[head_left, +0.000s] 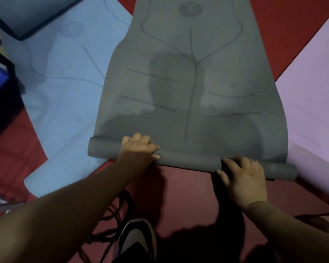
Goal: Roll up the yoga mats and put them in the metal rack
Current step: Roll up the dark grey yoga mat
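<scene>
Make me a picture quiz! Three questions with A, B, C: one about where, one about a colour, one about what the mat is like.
1. Where is the blue mat?
A. Left of the grey mat.
B. Right of it.
C. Inside it.
2. What colour is the floor?
A. Green.
B. Yellow.
C. Red.
3. How is the grey mat?
A. All rolled.
B. Rolled only at the near end.
C. All flat.
Answers:
1 A, it lies left.
2 C, red shows between the mats.
3 B, the left hand and right hand grip a thin roll; the rest lies flat.
</scene>
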`<state>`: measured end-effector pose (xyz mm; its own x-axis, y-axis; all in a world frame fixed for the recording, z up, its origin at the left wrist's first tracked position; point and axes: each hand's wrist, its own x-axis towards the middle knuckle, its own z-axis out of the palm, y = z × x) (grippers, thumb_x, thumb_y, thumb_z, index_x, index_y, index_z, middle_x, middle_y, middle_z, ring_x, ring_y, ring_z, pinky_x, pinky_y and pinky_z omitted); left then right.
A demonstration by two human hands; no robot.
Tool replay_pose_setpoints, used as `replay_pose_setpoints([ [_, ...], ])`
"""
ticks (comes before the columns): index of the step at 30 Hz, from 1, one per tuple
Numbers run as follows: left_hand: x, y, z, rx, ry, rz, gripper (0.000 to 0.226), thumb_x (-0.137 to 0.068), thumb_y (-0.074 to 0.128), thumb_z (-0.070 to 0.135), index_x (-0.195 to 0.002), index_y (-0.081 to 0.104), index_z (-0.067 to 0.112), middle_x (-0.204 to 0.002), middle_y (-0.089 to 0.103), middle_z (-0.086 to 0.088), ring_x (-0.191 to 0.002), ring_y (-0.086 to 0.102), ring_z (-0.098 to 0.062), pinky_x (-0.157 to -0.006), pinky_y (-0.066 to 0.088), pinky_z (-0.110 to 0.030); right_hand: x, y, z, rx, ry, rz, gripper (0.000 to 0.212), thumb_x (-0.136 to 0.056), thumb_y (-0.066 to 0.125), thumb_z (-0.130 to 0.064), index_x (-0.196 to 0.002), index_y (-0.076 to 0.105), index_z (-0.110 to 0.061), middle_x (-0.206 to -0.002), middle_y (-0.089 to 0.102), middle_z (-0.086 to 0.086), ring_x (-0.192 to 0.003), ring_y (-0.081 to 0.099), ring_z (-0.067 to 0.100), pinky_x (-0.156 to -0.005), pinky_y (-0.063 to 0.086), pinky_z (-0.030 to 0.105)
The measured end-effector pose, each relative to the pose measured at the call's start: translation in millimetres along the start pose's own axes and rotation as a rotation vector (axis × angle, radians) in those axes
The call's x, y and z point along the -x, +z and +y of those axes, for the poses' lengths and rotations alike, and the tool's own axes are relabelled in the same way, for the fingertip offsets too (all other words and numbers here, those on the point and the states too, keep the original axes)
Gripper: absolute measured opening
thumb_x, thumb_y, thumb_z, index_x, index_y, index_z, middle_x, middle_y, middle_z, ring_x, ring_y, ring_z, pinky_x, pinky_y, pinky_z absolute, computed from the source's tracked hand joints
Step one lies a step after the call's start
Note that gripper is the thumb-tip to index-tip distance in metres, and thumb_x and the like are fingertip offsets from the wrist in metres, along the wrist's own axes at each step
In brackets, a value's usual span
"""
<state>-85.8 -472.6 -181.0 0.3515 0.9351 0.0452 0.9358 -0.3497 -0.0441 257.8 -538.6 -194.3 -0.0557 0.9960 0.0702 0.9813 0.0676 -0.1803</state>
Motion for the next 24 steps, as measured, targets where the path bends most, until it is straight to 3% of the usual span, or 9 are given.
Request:
replay_pose_setpoints([
  [4, 9, 0, 6, -0.11, 0.0, 0.038, 0.04, -0.063, 0.082, 0.058, -0.094, 0.075, 0.034, -0.083, 0.054, 0.002, -0.079, 0.047, -0.026, -0.069, 0.024, -0.037, -4, -1, 11, -0.007, -0.06, -0.067, 0.058, -0.07, 0.09, -0.044, -0.118, 0.07, -0.018, -0.107, 0.06, 0.01, -0.095, 0.057, 0.038, -0.087, 0.046, 0.05],
  [10, 22, 3, 14, -0.111, -0.041, 0.007, 0.072, -0.063, 0.079, 0.066, -0.125, 0.069, 0.031, -0.103, 0.061, -0.004, -0.095, 0.051, -0.03, -0.085, 0.035, -0.043, -18, 2, 13, -0.015, -0.025, -0.113, 0.048, -0.069, 0.092, -0.033, -0.112, 0.074, -0.021, -0.103, 0.062, 0.011, -0.088, 0.06, 0.041, -0.08, 0.049, 0.048],
  [13, 19, 3, 10, -0.122, -0.029, 0.028, 0.08, -0.057, 0.081, 0.068, -0.126, 0.069, 0.03, -0.103, 0.06, -0.004, -0.092, 0.052, -0.03, -0.084, 0.036, -0.043, -22, 0, 16, -0.001, -0.057, -0.106, 0.041, -0.079, 0.083, -0.037, -0.115, 0.074, -0.021, -0.103, 0.064, 0.009, -0.086, 0.06, 0.041, -0.08, 0.049, 0.048],
  [17, 12, 7, 4, -0.124, 0.012, 0.082, 0.074, -0.058, 0.08, 0.068, -0.119, 0.071, 0.027, -0.095, 0.059, 0.002, -0.088, 0.053, -0.027, -0.08, 0.036, -0.043, -17, -2, 12, 0.147, -0.022, -0.058, 0.044, -0.088, 0.071, -0.047, -0.129, 0.068, -0.032, -0.112, 0.063, 0.008, -0.102, 0.055, 0.039, -0.101, 0.036, 0.057],
  [21, 5, 10, -3, -0.066, 0.019, 0.098, 0.065, -0.064, 0.079, 0.067, -0.116, 0.074, 0.028, -0.091, 0.061, 0.006, -0.084, 0.055, -0.024, -0.077, 0.035, -0.04, -8, 0, 3, 0.11, 0.005, -0.004, 0.056, -0.088, 0.047, -0.054, -0.133, 0.066, -0.027, -0.107, 0.06, 0.011, -0.096, 0.052, 0.037, -0.089, 0.039, 0.049],
  [24, 0, 8, -8, -0.009, 0.01, 0.068, 0.064, -0.063, 0.081, 0.065, -0.115, 0.075, 0.028, -0.088, 0.061, 0.004, -0.081, 0.056, -0.025, -0.075, 0.038, -0.041, -8, -1, 6, 0.08, -0.014, -0.022, 0.061, -0.083, 0.046, -0.06, -0.131, 0.064, -0.026, -0.111, 0.06, 0.01, -0.1, 0.053, 0.038, -0.091, 0.041, 0.05],
])
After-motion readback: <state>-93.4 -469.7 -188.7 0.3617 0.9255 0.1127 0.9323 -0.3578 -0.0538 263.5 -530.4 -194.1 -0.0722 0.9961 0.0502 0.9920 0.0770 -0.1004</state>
